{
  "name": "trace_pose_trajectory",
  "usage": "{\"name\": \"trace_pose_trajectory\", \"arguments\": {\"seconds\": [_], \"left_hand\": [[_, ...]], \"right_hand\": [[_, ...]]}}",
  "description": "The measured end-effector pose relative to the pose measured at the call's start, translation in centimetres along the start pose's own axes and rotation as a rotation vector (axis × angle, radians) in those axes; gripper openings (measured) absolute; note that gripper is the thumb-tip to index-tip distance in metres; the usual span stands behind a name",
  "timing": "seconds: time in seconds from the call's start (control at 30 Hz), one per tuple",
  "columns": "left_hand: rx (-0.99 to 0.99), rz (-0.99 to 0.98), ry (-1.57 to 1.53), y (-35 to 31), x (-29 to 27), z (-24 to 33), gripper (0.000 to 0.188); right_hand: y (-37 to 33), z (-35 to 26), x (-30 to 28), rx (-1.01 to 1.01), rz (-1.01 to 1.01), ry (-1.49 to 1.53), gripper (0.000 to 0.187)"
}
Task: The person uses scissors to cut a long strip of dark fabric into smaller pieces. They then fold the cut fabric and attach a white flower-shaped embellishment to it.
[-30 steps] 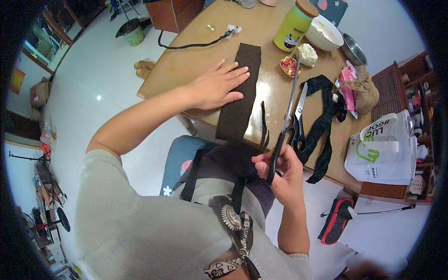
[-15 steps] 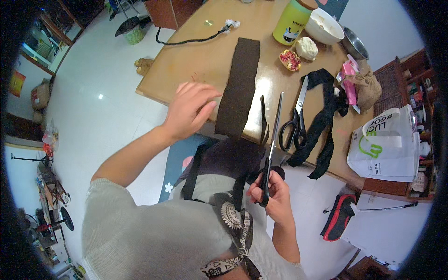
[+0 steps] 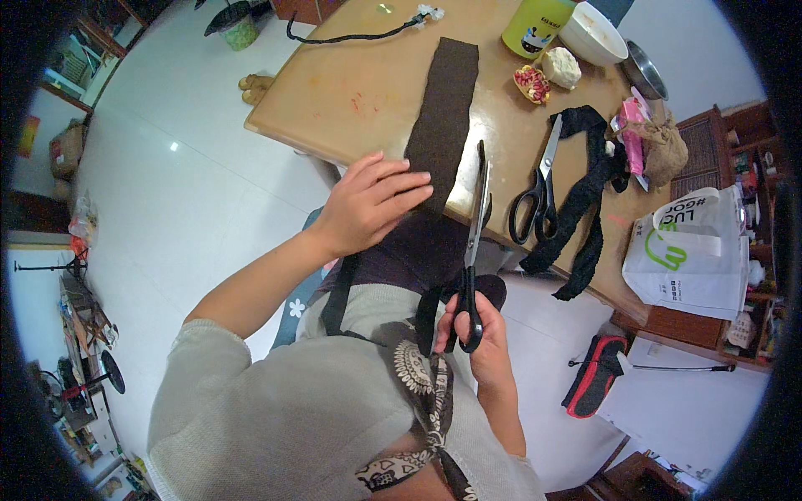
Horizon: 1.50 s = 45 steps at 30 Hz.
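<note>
A long dark brown strip of cloth [image 3: 447, 108] lies over the tabletop, its near end at the table edge by my lap. My left hand [image 3: 372, 204] rests its outstretched fingers on that near end. In my right hand [image 3: 484, 334] is a pair of scissors [image 3: 469, 292] with black handles, blades pointing away from me, just right of the cloth. A thin dark scrap [image 3: 482, 154] shows by the blade tips, partly lost against them. Farther right, a second pair of black-handled scissors [image 3: 548, 163] lies beside a crinkled black fabric band [image 3: 593, 179].
On the wooden table [image 3: 334, 117] stand a green canister [image 3: 535, 29], a white bowl [image 3: 595, 37] and a metal bowl [image 3: 645, 71]. A cut pomegranate [image 3: 531, 83] sits nearby. A white bag [image 3: 689, 259] is at the right corner. A black braided cord [image 3: 359, 38] lies at the far left.
My left hand has moved right and down onto the near end of the cloth. The scissors in my right hand have shifted slightly left and away from me. The view has tilted a little.
</note>
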<state>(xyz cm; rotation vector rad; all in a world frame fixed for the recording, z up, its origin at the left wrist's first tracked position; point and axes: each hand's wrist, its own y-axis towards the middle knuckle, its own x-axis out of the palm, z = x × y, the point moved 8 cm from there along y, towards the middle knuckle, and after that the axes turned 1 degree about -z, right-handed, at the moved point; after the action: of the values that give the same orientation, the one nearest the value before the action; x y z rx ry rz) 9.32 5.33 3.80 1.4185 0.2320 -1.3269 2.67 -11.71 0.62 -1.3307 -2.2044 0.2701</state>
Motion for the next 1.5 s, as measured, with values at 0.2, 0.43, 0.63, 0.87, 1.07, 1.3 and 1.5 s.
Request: {"name": "trace_pose_trajectory", "arguments": {"seconds": [0.2, 0.43, 0.63, 0.87, 1.07, 1.3, 1.5], "left_hand": [[-0.052, 0.086, -0.275, -3.4, -0.6, 1.9, 0.022], [-0.918, 0.301, -0.893, -7.6, 4.1, -2.7, 0.018], [-1.027, 0.357, -1.206, -5.8, 5.1, -1.9, 0.025], [-1.109, 0.123, -1.404, -4.3, 6.3, -1.3, 0.022], [-1.143, 0.102, -1.445, -4.1, 5.5, -0.6, 0.021], [-1.093, 0.139, -1.445, -3.3, 5.4, -0.2, 0.018], [-1.115, 0.125, -1.476, -3.0, 5.4, 0.2, 0.018]], "right_hand": [[0.1, 0.4, 0.1, 0.016, 0.015, -0.026, 0.018], [0.2, 0.6, 0.0, 0.01, 0.031, -0.025, 0.021], [-0.6, 0.6, 0.4, 0.017, -0.024, -0.032, 0.016], [-1.5, 1.6, 0.4, 0.016, -0.095, -0.058, 0.015], [-1.9, 2.3, 0.8, -0.001, -0.16, -0.044, 0.022], [-2.3, 2.8, 0.9, 0.021, -0.155, -0.043, 0.044], [-2.4, 3.2, 1.4, 0.048, -0.249, -0.029, 0.044]]}}
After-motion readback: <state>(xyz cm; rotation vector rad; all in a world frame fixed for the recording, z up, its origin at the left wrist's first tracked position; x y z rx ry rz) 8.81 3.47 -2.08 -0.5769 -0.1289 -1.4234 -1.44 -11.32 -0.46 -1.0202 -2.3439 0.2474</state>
